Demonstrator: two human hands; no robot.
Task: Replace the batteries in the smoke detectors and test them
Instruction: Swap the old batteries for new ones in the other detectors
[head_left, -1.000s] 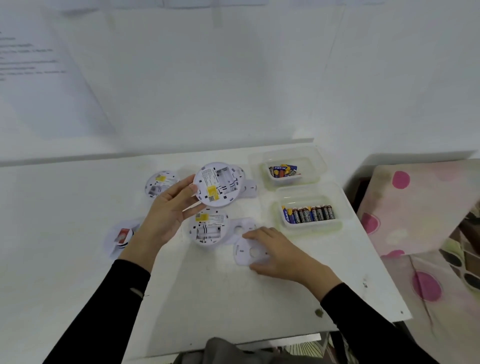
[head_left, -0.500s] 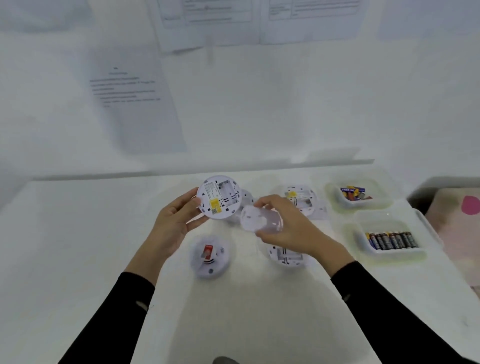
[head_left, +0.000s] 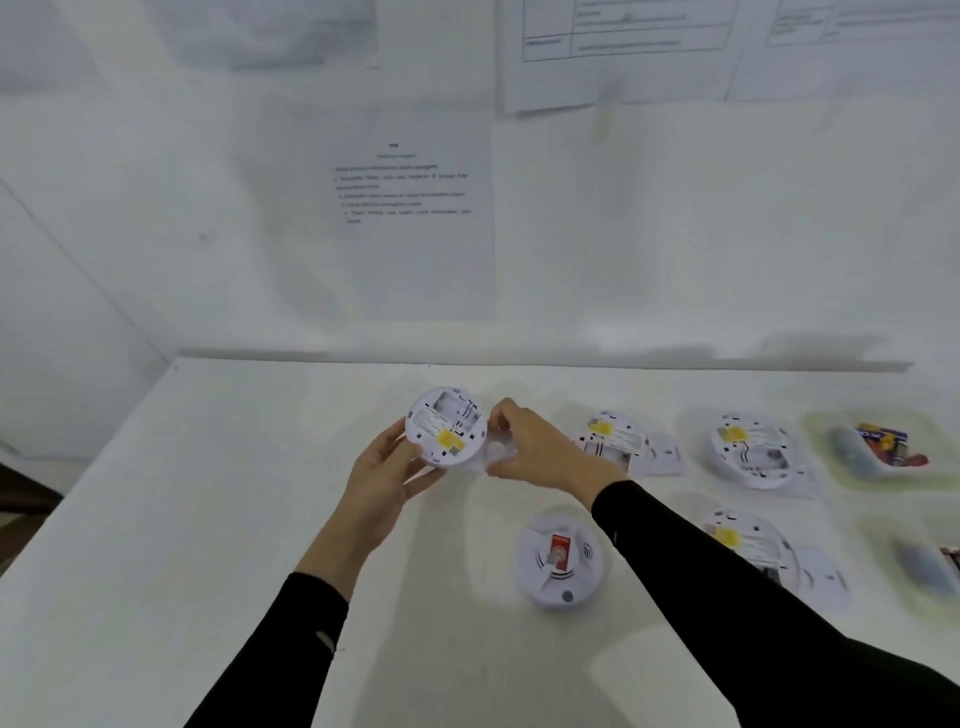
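My left hand (head_left: 382, 480) holds a round white smoke detector (head_left: 445, 425) above the table, its back with a yellow label facing me. My right hand (head_left: 540, 449) grips a white cover plate (head_left: 497, 453) right beside the detector's right edge. One detector (head_left: 558, 558) lies face up with a red tag below my right forearm. Three more detectors lie back up: one (head_left: 610, 439) just right of my right hand, one (head_left: 750, 449) further right, one (head_left: 748, 540) partly hidden by my sleeve.
Two clear plastic tubs with batteries stand at the right edge: the far tub (head_left: 878, 447) and the near tub (head_left: 924, 566), both blurred. Loose cover plates (head_left: 665, 454) lie by the detectors. Printed sheets (head_left: 415, 208) hang on the wall behind the white table (head_left: 208, 519).
My right hand picked the cover plate off the table and brought it up beside the detector in my left hand. The view swung left, so the tubs now sit at the right edge.
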